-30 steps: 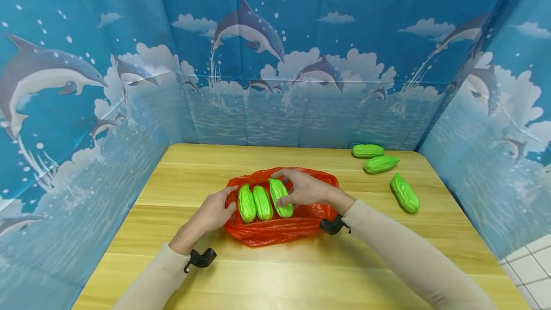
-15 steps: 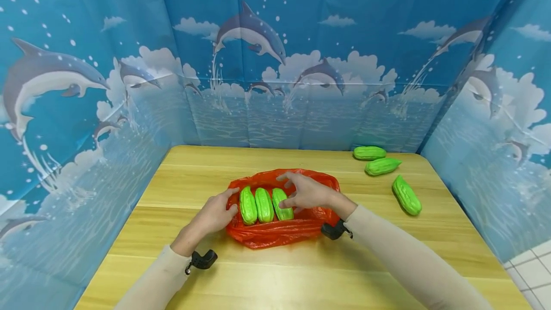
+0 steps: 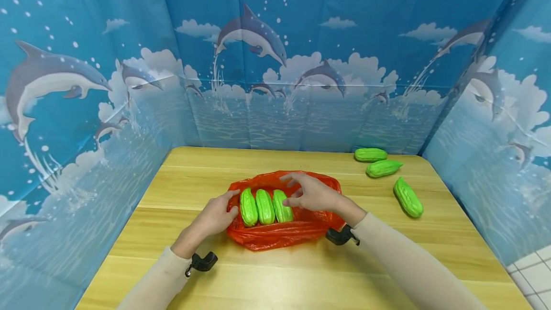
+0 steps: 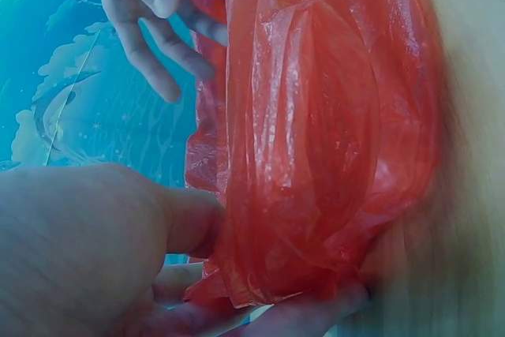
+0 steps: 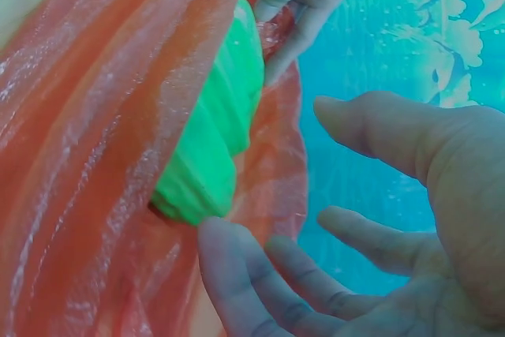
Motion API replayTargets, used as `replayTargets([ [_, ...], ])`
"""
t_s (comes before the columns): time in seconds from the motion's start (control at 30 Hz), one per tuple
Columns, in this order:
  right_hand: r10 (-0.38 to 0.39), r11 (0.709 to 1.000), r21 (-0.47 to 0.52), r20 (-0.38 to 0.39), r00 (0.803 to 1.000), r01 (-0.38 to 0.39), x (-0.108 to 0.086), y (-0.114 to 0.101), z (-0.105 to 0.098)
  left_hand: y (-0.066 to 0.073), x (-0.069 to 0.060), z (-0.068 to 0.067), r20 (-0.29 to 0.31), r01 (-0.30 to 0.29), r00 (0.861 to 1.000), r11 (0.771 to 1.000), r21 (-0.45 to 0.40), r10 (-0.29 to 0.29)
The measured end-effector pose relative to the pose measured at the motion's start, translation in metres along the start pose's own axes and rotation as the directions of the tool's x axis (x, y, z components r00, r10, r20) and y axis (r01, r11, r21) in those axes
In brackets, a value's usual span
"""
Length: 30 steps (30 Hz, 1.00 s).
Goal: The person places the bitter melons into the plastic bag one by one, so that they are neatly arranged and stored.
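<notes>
The red bag point(image 3: 280, 239) lies spread open just below the middle of the head view, and three green gourds sit inside it side by side — the left gourd point(image 3: 248, 207), the middle gourd point(image 3: 264, 206) and the right gourd point(image 3: 281, 205). At the bag's left end, the left hand point(image 3: 215, 213) has its rim between thumb and fingers. The right hand point(image 3: 317, 196) hangs over the right gourd with fingers spread, gripping nothing; I can't tell whether its thumb tip touches the skin.

To my eye, the row is best settled with light nudges along the gourds' sides, the left hand bracing the rim so the thin film doesn't slide. I'd lift the right hand straight up, too — a sideways sweep might catch the film. Three loose gourds point(image 3: 408, 198) rest on the tabletop point(image 3: 267, 276), right of the bag.
</notes>
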State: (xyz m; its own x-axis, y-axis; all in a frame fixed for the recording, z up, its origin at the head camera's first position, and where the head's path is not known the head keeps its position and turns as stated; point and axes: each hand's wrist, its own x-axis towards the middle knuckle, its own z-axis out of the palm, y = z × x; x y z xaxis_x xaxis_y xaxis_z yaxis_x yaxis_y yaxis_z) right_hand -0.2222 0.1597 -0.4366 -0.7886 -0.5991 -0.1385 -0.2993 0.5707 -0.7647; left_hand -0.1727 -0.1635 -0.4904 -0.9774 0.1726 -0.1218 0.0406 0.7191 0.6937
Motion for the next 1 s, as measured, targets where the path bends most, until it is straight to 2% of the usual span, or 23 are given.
replayTargets([
  [0.17, -0.026, 0.999, -0.047, -0.052, 0.998, 0.024, -0.008, 0.000, -0.005, 0.000, 0.000, -0.001, -0.003, 0.004, 1.000, 1.000, 0.012, -0.004],
  [0.47, -0.049, 0.997, -0.059, -0.140, 0.989, 0.041, -0.025, 0.006, -0.010, -0.001, -0.002, 0.002, -0.005, 0.002, 1.000, 1.000, 0.008, -0.002],
  [0.73, -0.058, 0.998, -0.029, -0.213, 0.975, 0.053, -0.038, 0.009, -0.013, -0.003, -0.003, 0.004, -0.008, 0.008, 1.000, 1.000, 0.002, -0.008],
  [1.0, -0.064, 0.995, -0.090, -0.271, 0.960, 0.041, -0.046, 0.016, -0.019, -0.004, -0.001, 0.003, -0.007, 0.003, 1.000, 1.000, 0.017, -0.003],
])
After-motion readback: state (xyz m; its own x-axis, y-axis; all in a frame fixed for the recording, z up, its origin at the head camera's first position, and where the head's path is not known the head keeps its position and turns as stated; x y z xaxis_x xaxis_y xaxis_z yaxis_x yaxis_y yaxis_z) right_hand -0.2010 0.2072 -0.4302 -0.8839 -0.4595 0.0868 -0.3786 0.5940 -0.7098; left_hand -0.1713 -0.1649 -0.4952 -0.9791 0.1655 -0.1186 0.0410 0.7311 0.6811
